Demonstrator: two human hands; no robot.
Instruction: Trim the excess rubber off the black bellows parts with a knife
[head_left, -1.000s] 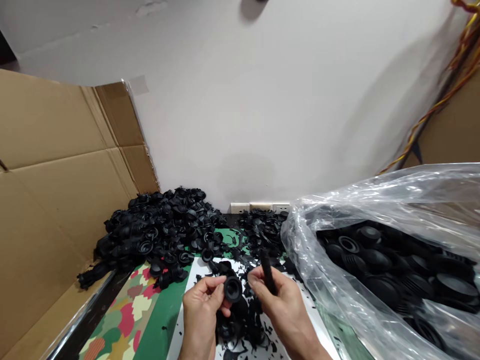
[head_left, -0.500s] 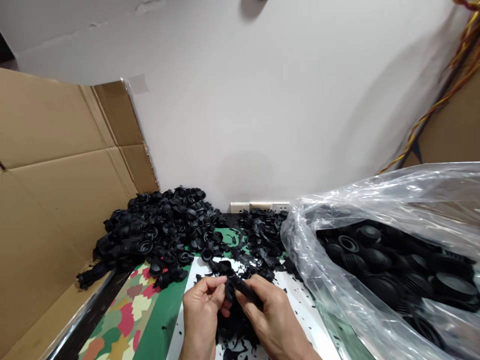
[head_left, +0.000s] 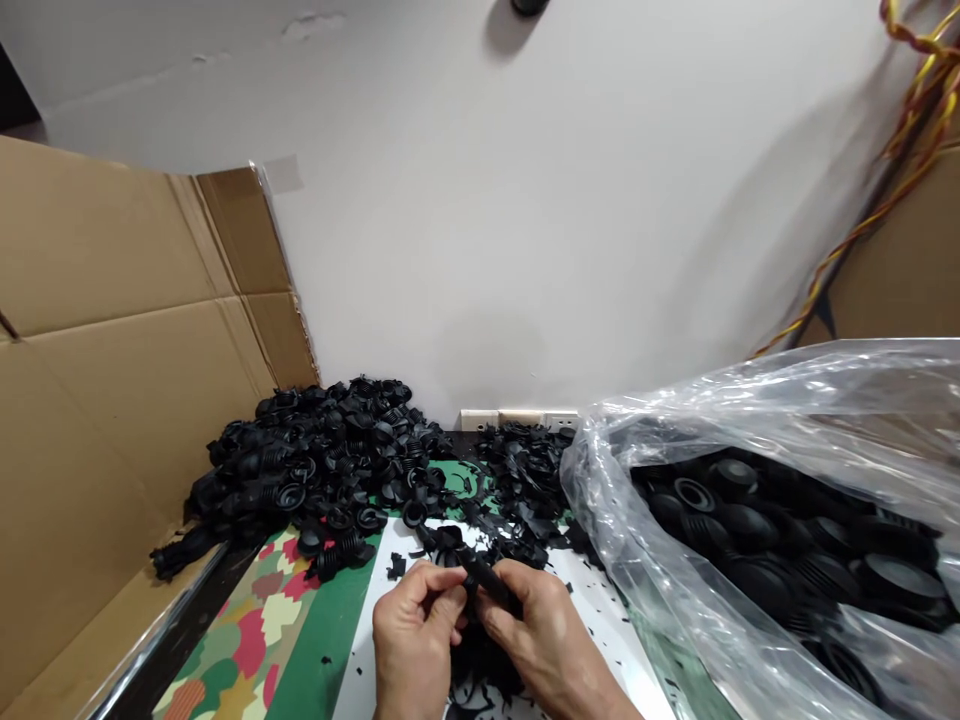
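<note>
Low in the middle of the view, my left hand point(head_left: 415, 632) is closed around a small black rubber part point(head_left: 471, 592) that is mostly hidden by the fingers. My right hand point(head_left: 534, 632) grips a thin black tool point(head_left: 487, 579) whose tip meets that part. Both hands touch over a white sheet point(head_left: 592, 610) littered with black rubber trimmings point(head_left: 480, 670).
A heap of black ribbed rubber parts point(head_left: 322, 465) lies at the back left against a cardboard wall point(head_left: 112, 380). A smaller pile of scraps point(head_left: 529, 470) sits by the wall sockets point(head_left: 517, 417). A clear plastic bag point(head_left: 780, 520) of larger black parts fills the right. A camouflage-patterned mat point(head_left: 247, 630) covers the table.
My right hand, held apart with the tool upright a second ago, has moved left and brought the tool onto the part in my left hand. The view shifted slightly.
</note>
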